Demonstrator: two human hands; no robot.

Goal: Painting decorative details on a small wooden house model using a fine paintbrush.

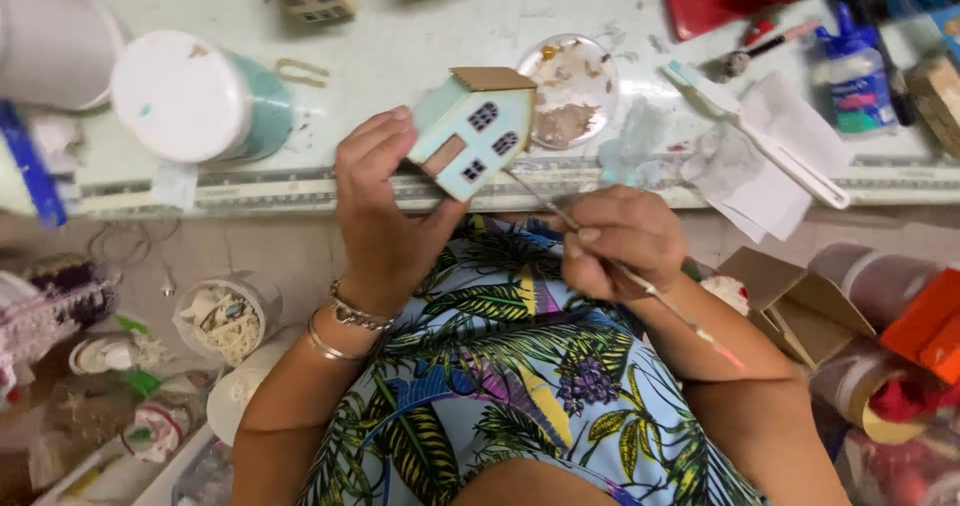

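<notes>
My left hand (385, 211) holds a small pale-blue model house (472, 131) with a brown roof and dark windows, tilted over the table's front edge. My right hand (622, 241) grips a thin paintbrush (640, 284); its tip reaches up toward the lower right wall of the house. Both hands hover above my lap, which is covered in a blue leaf-print fabric. Bracelets circle my left wrist.
On the pale table (400, 46) lie a round paint-smeared palette (570, 91), a white lidded tub (195, 98), a glue bottle (855, 76), crumpled paper and a white stick (790, 156). Two more small houses stand at the far edge. Cardboard pieces (790, 301), tape rolls and jars crowd both sides below.
</notes>
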